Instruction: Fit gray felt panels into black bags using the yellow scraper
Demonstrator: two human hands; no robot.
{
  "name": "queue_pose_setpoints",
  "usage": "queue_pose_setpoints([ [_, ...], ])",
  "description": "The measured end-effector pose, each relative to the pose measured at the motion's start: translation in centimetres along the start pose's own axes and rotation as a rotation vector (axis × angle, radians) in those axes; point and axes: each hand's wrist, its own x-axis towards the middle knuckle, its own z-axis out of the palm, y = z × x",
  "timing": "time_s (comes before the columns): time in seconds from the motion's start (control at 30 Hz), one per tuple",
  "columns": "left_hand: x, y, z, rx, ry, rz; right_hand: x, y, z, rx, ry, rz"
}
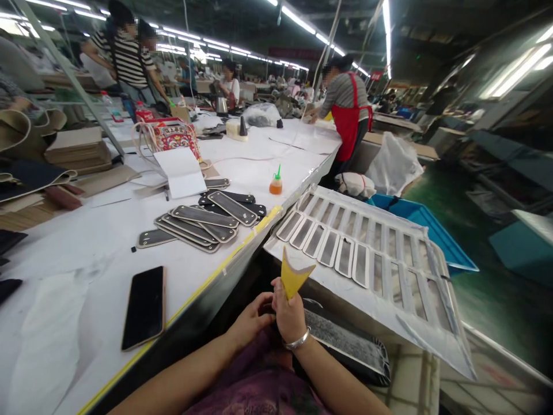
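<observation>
Holding the yellow folded piece (294, 278) by its lower end alone leaves most of its length unsupported. A slack pinch could let it tip or slide out. It would then likely drop onto the dark textured panel (345, 346) below the hands, or into the gap between the white table (86, 253) and the slotted white board (380, 314). The piece also stands near the closest edge of that board, so a careless sweep could brush the grey strips (329, 248) seated in the slots and shift them.

The right hand (288, 316) is clenched around the base of the piece. The piece rises upright from the top of the fist, with its notched upper edge free. The left hand (249, 321) lies just beside the right, fingers curled toward it. Whether those fingers pinch anything cannot be determined.
</observation>
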Motion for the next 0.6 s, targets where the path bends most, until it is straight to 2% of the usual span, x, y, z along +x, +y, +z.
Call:
queue_pose_setpoints([
  [0.1, 0.3, 0.2, 0.5, -0.001, 0.093, -0.007, -0.4, 0.3, 0.0, -0.3, -0.14, -0.195],
  [0.17, 0.7, 0.0, 0.8, -0.021, 0.092, -0.01, -0.2, 0.2, 0.1, -0.423, -0.206, -0.248],
  [0.23, 1.0, -0.5, 0.9, -0.008, 0.085, 0.014, 0.3, -0.2, 0.1, -0.441, -0.23, -0.214],
  [0.33, 0.8, -0.5, -0.4, 0.073, 0.027, 0.036, 1.3, -1.9, 0.5, -0.45, -0.287, -0.032],
  [0.4, 0.0, 0.6, -2.8, 0.185, 0.049, 0.047, 1.9, -3.2, 1.3, -0.427, -0.36, 0.105],
  [0.43, -0.5, 1.8, -4.6, 0.267, 0.118, 0.063, 2.1, -3.8, 2.1, -0.404, -0.398, 0.189],
  [0.53, -1.7, 6.9, -11.2, 0.587, 0.502, 0.15, 2.9, -4.3, 5.5, -0.334, -0.564, 0.474],
  [0.6, -1.3, 10.8, -15.0, 0.849, 0.654, 0.257, 3.6, -3.7, 8.5, -0.299, -0.732, 0.552],
])
